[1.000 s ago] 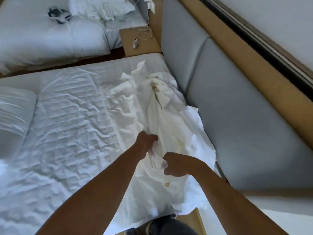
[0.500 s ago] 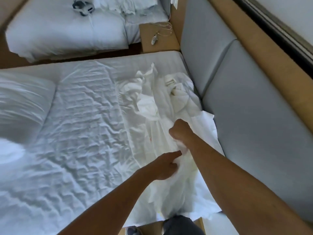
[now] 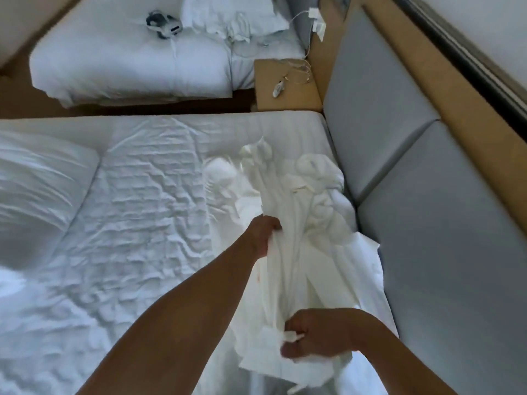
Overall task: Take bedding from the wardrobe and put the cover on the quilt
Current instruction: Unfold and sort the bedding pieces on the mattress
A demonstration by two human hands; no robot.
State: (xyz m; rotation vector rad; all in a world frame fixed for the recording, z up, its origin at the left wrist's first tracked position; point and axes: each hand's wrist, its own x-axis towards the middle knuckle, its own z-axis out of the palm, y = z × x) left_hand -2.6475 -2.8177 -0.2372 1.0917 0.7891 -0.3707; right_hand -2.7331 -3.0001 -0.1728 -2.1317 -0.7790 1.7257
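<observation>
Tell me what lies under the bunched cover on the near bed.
The wrinkled quilt spreads out from beneath the cover, which the left hand and right hand grip. Anything directly under its folds is hidden.

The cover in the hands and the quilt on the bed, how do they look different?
The cover is bunched into long folds, gripped by the left hand and the right hand; the quilt lies spread out flat. The cover looks thin and creamy white; the quilt looks padded, rippled and bluish white. Both are pale cloth on the same bed.
</observation>
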